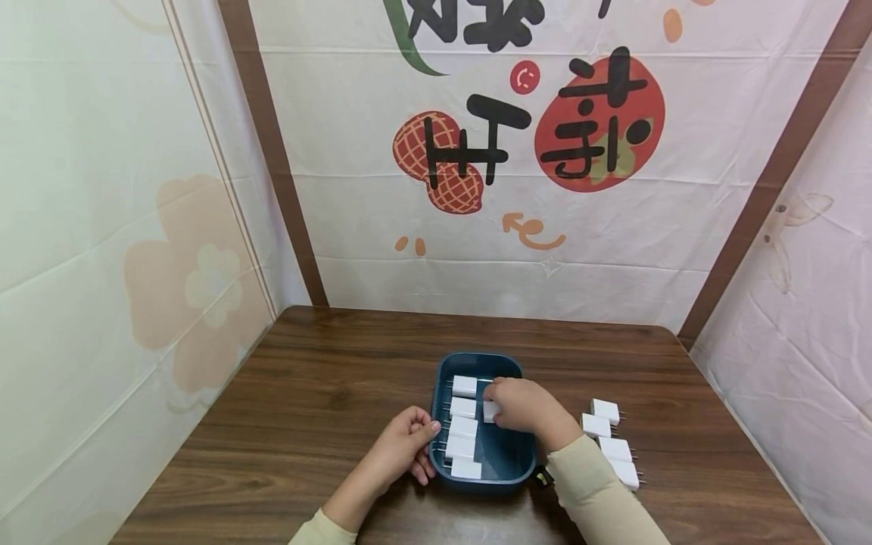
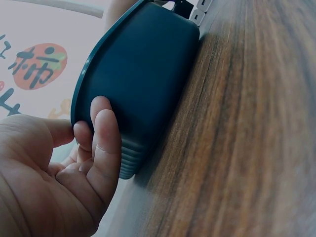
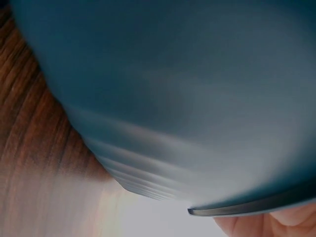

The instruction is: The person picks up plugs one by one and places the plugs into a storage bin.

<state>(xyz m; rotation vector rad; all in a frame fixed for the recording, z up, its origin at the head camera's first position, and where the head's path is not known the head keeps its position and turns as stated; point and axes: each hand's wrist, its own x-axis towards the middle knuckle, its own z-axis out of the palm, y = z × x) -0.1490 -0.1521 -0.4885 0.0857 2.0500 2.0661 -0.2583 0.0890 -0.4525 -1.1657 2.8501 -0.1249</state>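
A dark blue plastic box [image 1: 504,463] stands on the table. Along its left side lies a column of several white charger plugs [image 1: 463,407], their metal prongs pointing left. My left hand [image 1: 403,446] holds the box's left rim, thumb at the edge and fingers against the outer wall, as the left wrist view shows. Inside the box, my right hand [image 1: 527,405] has its fingers curled down at a white charger plug [image 1: 490,412], partly hidden under them, right of the column. In the right wrist view the box's outer wall [image 3: 148,98] blocks most of that hand.
Several more white charger plugs [image 1: 613,449] lie on the wooden table [image 1: 327,378] to the right of the box, prongs pointing right. A small black item [image 1: 543,477] is by the right wrist. A printed cloth [image 1: 354,227] hangs behind the table.
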